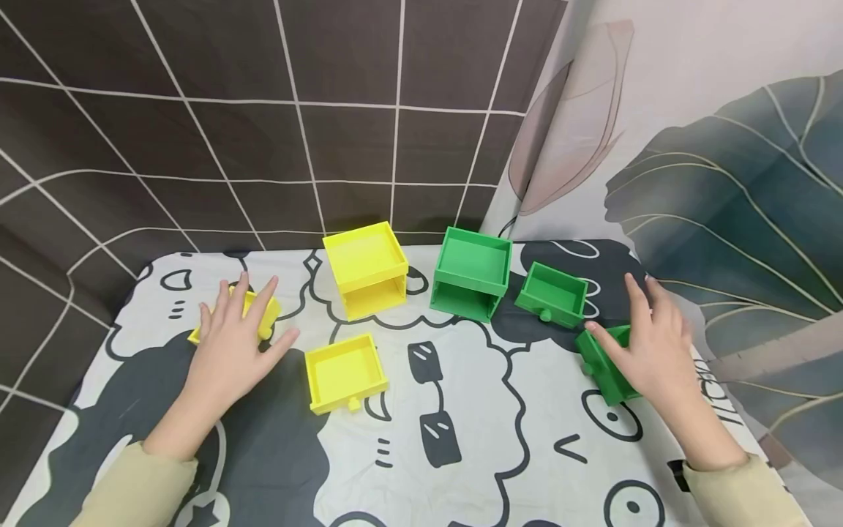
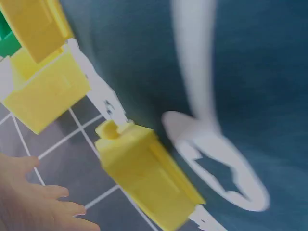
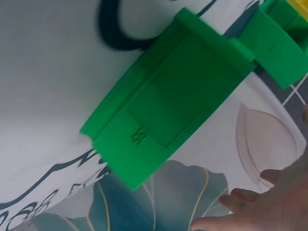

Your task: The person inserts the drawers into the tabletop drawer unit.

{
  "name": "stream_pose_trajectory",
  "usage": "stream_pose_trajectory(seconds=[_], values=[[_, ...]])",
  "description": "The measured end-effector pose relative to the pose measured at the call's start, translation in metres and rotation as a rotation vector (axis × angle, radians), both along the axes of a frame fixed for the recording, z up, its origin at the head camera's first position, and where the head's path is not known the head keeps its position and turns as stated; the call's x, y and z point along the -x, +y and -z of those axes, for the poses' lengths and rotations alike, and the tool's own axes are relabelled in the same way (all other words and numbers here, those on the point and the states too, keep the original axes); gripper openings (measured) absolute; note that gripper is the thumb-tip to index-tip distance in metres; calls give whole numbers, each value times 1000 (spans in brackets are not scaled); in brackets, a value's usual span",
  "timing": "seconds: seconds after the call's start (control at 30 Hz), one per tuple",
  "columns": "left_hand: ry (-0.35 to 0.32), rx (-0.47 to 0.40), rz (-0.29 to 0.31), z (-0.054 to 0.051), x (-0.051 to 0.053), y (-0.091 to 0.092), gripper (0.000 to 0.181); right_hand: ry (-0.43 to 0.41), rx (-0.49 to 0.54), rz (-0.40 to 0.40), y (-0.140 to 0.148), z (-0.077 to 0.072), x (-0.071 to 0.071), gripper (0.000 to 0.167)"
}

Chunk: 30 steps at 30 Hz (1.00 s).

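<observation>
In the head view the left hand (image 1: 230, 348) is spread over a yellow drawer (image 1: 268, 316) at the left; whether it touches is unclear. The left wrist view shows its fingers (image 2: 57, 192) apart from that drawer (image 2: 149, 178). The right hand (image 1: 661, 351) hovers, fingers extended, beside a tilted green drawer (image 1: 609, 369) at the right. In the right wrist view the fingers (image 3: 240, 197) hold nothing and the green drawer (image 3: 163, 101) lies clear of them. Another yellow drawer (image 1: 345, 372) lies front centre, another green drawer (image 1: 553, 293) right of the green box.
A yellow box (image 1: 365, 267) and a green box (image 1: 473, 271), both with open fronts, stand at the back centre. Behind them hangs dark gridded cloth (image 1: 342, 139); leaf-patterned cloth (image 1: 724, 219) is at the right. A cartoon-print cloth (image 1: 474, 424) covers the table.
</observation>
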<state>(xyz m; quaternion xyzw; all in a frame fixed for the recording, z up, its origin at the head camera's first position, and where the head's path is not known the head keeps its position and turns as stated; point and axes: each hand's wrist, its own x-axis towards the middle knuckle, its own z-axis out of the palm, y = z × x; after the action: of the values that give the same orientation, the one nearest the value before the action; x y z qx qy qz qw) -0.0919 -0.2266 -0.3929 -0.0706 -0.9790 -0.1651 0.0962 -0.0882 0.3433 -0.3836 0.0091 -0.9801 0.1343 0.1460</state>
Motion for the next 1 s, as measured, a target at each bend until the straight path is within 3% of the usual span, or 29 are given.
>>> stream_pose_trajectory(seconds=[0.2, 0.47, 0.73, 1.0], values=[[51, -3, 47, -15, 13, 14, 86, 108, 103, -48, -15, -6, -2, 82], [97, -32, 118, -35, 33, 40, 83, 141, 231, -70, -28, -12, -2, 71], [84, -23, 190, -53, 51, 68, 82, 160, 412, -96, -36, -12, -3, 57], [35, 3, 255, -60, 70, 97, 81, 135, 588, -125, -43, -4, -1, 47]])
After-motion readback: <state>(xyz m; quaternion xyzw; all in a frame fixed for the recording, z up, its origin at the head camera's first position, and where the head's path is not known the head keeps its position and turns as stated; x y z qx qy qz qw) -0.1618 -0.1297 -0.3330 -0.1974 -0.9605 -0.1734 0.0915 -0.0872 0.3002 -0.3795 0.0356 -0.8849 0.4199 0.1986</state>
